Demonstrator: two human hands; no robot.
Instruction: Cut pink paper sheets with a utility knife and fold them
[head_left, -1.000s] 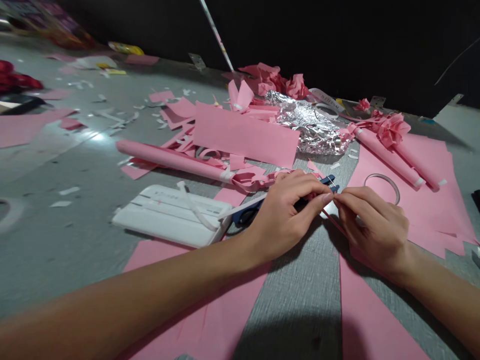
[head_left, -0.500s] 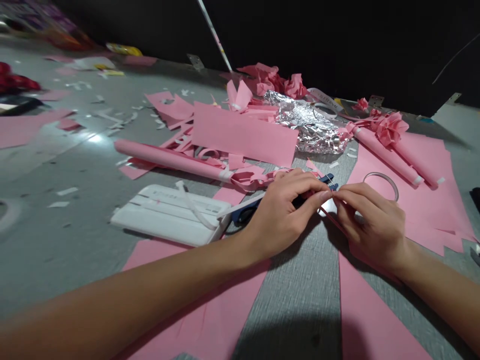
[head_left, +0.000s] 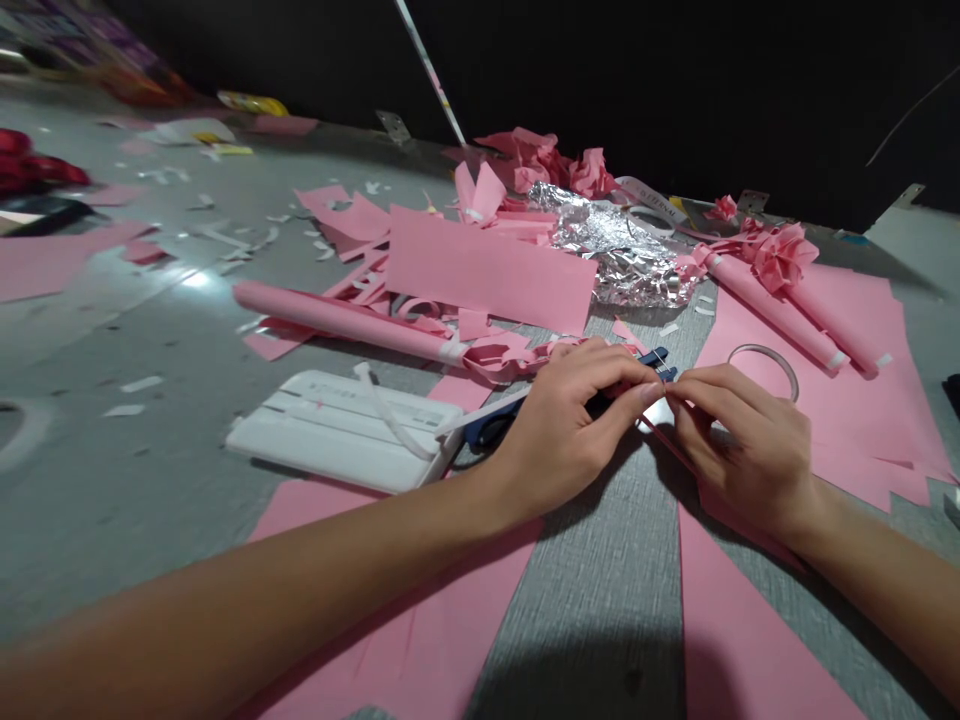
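scarcely shifted since the earlier frame are the left hand (head_left: 574, 430) and the right hand (head_left: 754, 440). between their closed thumbs and fingertips, nearly meeting over the grey streaked surface (head_left: 592, 580), a narrow pink paper strip (head_left: 663, 438) is pinched. a flat white plastic box (head_left: 337, 425) and crumpled silver foil (head_left: 622, 245) are seen nearby, backed by a black panel (head_left: 675, 90); their places are unchanged.

Pink strip (head_left: 666, 437): partly hidden by right hand (head_left: 742, 440). Blue tool (head_left: 480, 430): partly behind left hand (head_left: 581, 435). Red item (head_left: 37, 172), well leftward: blurred, cropped.
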